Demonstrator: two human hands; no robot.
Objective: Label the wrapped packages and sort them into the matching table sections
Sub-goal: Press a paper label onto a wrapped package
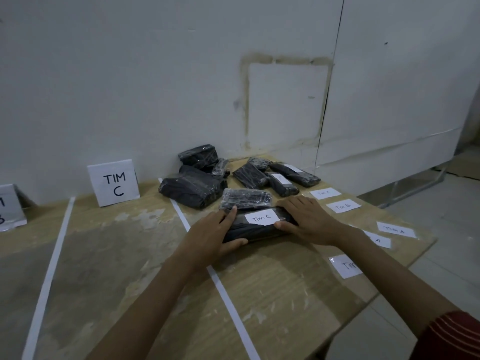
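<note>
A black wrapped package (255, 231) lies on the wooden table (272, 294), just right of a white tape line (226, 292). A white paper label reading "TIM C" (261, 217) sits on its top. My left hand (211, 236) grips the package's left end, thumb under the near edge and fingers over the far edge. My right hand (309, 218) holds the right end, thumb pressing beside the label. A smaller wrapped package (245, 198) lies right behind it.
A standing "TIM C" sign (114, 183) marks the section left of the tape line. Several more black packages (197, 178) are piled by the wall, some labelled (293, 174). Loose paper labels (342, 206) lie along the table's right edge. Another sign (10, 207) stands far left.
</note>
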